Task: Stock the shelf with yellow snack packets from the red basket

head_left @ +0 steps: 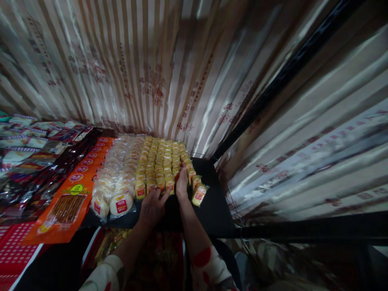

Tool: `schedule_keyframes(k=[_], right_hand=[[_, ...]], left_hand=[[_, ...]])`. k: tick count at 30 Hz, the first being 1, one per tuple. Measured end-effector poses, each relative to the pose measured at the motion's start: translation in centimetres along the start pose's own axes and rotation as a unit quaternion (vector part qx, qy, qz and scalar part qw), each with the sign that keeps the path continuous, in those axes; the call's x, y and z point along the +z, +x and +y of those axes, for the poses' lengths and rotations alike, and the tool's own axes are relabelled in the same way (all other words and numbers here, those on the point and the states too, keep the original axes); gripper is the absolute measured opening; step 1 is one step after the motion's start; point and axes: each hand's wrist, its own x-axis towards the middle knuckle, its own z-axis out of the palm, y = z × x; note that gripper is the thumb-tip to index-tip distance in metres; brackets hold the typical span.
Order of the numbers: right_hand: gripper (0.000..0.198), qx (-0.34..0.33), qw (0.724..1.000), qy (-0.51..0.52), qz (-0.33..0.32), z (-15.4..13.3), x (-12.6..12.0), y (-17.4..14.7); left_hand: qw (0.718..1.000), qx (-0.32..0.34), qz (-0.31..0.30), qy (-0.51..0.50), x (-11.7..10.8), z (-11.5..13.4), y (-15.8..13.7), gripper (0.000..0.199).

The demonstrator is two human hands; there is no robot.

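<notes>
Tight rows of small, yellow plastic-wrapped packets (159, 159) on a black desk (214, 212).
The left hand (152, 208) touches the rows at six o'clock, fingers (155, 193) slightly spread; the right hand (182, 185) rests at four. Whether either grips, I can't tell. Round white packs (121, 202) in clear plastic lie at nine.

Left hand (152, 208) at the front of the yellow packets (162, 159), fingertips against the nearest ends; right hand (182, 184) reaches in among the rows, a tilted packet (199, 195) just beside it! Clear-wrapped rounds (121, 204) line up alongside, then orange bags (71, 202), striped curtain (157, 60) behind.
</notes>
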Motion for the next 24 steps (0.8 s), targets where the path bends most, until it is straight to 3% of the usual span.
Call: schedule_keyframes(k=[5, 10, 15, 17, 20, 24], right_hand=[[0.059, 0.022, 1.000, -0.015, -0.002, -0.8, -0.6, -1.1], [0.061, 0.025, 0.994, -0.102, -0.010, -1.7, -1.3, -3.2], [0.047, -0.130, 0.967, -0.220, 0.021, -3.1, -4.3, -6.8], [0.043, -0.158, 0.945, -0.274, 0.084, -3.4, -6.4, -7.6], [0.055, -0.118, 0.911, -0.359, 0.162, -3.1, -9.1, -7.4], [0.068, -0.051, 0.901, -0.408, 0.140, -2.0, -10.5, -6.3]], left_hand=[[1.000, 0.000, 0.007, 0.004, 0.0, 0.0, -0.1, 0.046], [1.000, 0.005, 0.009, 0.002, 0.0, 0.0, -0.1, 0.046], [1.000, 0.007, 0.016, 0.001, 0.0, -0.1, -0.1, 0.047], [1.000, 0.006, 0.020, -0.003, 0.0, -0.1, -0.1, 0.047], [1.000, 0.006, 0.022, -0.004, 0.1, -0.1, -0.2, 0.047], [1.000, 0.001, 0.029, -0.001, 0.2, -0.1, -0.2, 0.045]])
